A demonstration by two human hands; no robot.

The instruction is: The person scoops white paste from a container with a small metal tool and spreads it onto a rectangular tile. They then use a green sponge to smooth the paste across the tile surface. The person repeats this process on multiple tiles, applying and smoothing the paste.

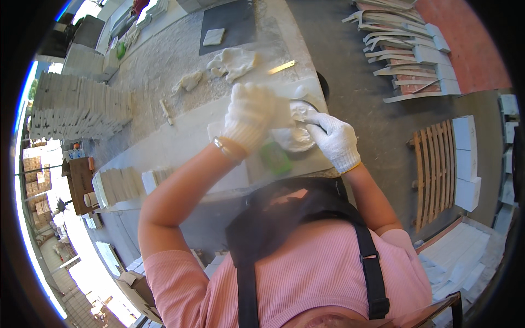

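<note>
My left hand (pixel 249 117), in a white knit glove, is raised over the table and curled into a fist. A pale, motion-smeared shape (pixel 282 112) sits against its right side; I cannot make out what it is. My right hand (pixel 334 138), gloved too, is at the table's right edge. Its thumb and fingers pinch together beside a lump of white paste-like material (pixel 295 140), and what they grip is too small to tell. A blurred green block (pixel 276 158) lies just below the white material. Both hands are above a pale slab (pixel 191 136).
Crumpled white cloths (pixel 234 62) and a yellow strip-like tool (pixel 282 67) lie farther back. Beyond them, a white tile (pixel 214 37) rests on a dark mat (pixel 227 19). Stacked tiles (pixel 76 106) stand at left. A wooden pallet (pixel 435 175) is on the right.
</note>
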